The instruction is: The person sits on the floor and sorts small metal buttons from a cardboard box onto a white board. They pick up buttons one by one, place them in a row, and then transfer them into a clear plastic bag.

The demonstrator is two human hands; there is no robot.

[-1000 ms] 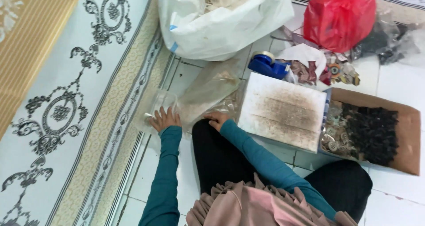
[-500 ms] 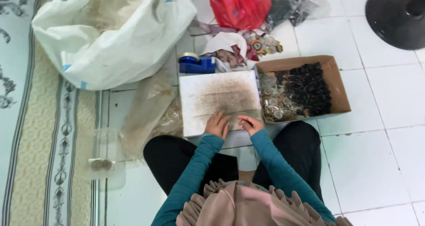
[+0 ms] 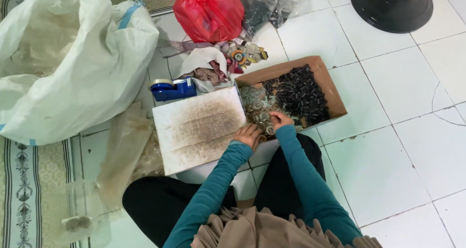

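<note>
Person seated on the tiled floor [image 3: 388, 165], work kept within arm's reach. Right hand [image 3: 280, 120] reaches into the cardboard box [image 3: 335, 95], fingers curled on small round metal pieces [image 3: 257, 113] at its near corner; whether one is pinched cannot be told. Left hand [image 3: 248, 135] rests beside it, fingers loosely bent, at the edge of the stained white board [image 3: 199, 129]. Black pieces [image 3: 301, 92] lie beyond the right hand.

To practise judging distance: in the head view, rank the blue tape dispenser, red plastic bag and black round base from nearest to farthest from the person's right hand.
From the right hand:
1. Blue tape dispenser, to the left, behind the white board.
2. Red plastic bag, top centre.
3. Black round base, top right corner.
</note>
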